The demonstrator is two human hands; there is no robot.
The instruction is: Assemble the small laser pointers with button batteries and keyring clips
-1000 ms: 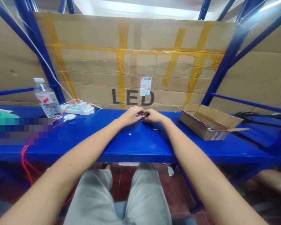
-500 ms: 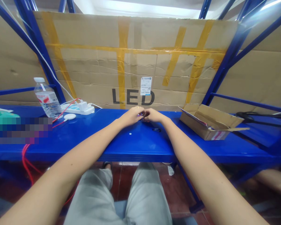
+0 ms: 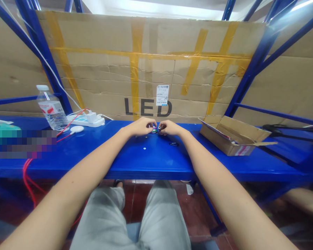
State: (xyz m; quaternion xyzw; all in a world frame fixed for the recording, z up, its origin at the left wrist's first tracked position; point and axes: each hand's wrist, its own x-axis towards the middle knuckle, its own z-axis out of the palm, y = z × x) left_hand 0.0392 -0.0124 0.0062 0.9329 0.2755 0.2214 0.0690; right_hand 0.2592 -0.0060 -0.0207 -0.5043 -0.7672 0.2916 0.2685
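At a blue desk (image 3: 156,161), I work with both hands near the far edge, the fingers of my left hand (image 3: 141,126) closed on a small, shiny multicoloured piece (image 3: 154,130), while those of my right hand (image 3: 171,128), just beside it, are clamped on a small silvery piece (image 3: 159,128) (both too small to make out further). Nearer me on the desk lie a small black object (image 3: 174,144) and a white disc (image 3: 144,148), with an open cardboard box (image 3: 216,140) to the right and a water bottle (image 3: 53,113) to the left.
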